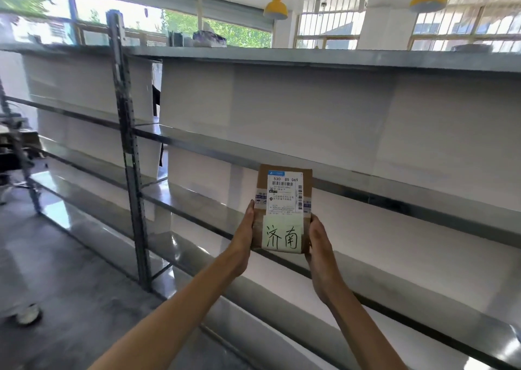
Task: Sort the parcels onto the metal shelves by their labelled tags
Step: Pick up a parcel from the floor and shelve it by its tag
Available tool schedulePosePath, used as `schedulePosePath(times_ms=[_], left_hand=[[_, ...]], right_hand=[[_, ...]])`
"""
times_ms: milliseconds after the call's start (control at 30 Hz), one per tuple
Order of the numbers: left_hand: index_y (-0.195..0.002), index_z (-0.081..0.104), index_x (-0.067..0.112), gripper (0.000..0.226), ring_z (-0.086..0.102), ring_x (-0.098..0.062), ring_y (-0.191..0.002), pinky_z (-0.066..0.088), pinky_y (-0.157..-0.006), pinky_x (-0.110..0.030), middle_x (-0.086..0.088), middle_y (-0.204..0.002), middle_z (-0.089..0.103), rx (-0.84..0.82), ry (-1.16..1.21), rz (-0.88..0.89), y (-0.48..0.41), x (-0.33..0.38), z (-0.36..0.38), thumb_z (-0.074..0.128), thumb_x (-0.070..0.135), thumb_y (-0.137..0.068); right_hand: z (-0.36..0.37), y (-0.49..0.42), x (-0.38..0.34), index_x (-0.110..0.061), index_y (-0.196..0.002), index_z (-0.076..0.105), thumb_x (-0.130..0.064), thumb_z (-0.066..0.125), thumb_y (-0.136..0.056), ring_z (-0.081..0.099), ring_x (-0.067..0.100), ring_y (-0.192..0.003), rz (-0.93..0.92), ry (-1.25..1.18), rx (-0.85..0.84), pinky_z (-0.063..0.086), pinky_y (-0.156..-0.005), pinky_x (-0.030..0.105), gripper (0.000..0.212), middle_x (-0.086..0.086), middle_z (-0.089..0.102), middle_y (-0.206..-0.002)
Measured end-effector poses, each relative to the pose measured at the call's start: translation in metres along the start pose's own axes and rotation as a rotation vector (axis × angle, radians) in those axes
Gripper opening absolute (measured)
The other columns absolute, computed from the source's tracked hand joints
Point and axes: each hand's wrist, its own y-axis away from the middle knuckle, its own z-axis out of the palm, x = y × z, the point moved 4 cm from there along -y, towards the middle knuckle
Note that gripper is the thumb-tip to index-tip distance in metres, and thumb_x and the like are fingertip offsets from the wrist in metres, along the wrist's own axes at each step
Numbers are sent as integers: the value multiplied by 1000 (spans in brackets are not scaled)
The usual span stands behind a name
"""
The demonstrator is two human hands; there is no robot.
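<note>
Right now the parcel (pixel 283 200) is held upright in the air in front of the shelves (pixel 225 149), about level with the middle tiers, with its handwritten tag (pixel 282 235) facing the camera. The left hand (pixel 242 240) clamps its left edge and the right hand (pixel 320 242) its right edge. Both sit low on the box, so a loosened grip could let the top tip forward and the box drop to the floor (pixel 70 271). No shelf markers show in this view, so the bigger risk, I judge, is choosing the wrong tier. Each tier has a metal front lip that could catch the box's lower edge going in. The post (pixel 127 132) stands well to the left, and the bay to its right offers wide room.
</note>
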Motion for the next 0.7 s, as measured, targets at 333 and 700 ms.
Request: schedulePosePath(times_ms=[333,700], left_hand=[[-117,56,24,54,68,-15,-81,50,-66,-30,3,-87,71,158,-72,20,-1,22,-94,19,57,-95],[-118,55,21,57,69,-17,-79,48,-59,-25,-3,-94,72,136,-127,33,-47,44,-172,18,58,-95]], right_hand=[[83,-29,15,-22,-131,42,-28,39,-98,61,13,-105,62,-74,-94,56,-66,22,33,2,59,-122],[161,-70,22,-27,-127,43,-22,41,-98,60,7,-100,40,-39,-85,54,-57,14,29,-9,59,-113]])
